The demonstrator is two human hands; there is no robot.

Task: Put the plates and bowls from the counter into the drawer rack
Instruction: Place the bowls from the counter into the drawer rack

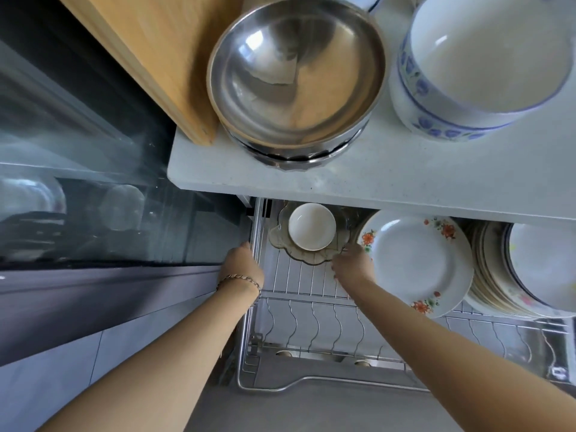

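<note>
The wire drawer rack (311,310) is pulled out below the white counter (389,176). At its far left lies a scalloped glass dish (280,244) with a small white bowl (311,226) in it. My right hand (352,263) grips the glass dish's near right edge. My left hand (243,263) rests closed on the rack's left side rail. A floral plate (417,263) and a stack of plates (498,275) stand in the rack to the right. On the counter sit stacked steel bowls (296,73) and blue-patterned white bowls (480,63).
A wooden cutting board (156,51) lies on the counter's left end beside the steel bowls. A dark glass-fronted appliance (93,182) stands left of the drawer. The rack's near rows of wire plate slots (327,328) hold nothing.
</note>
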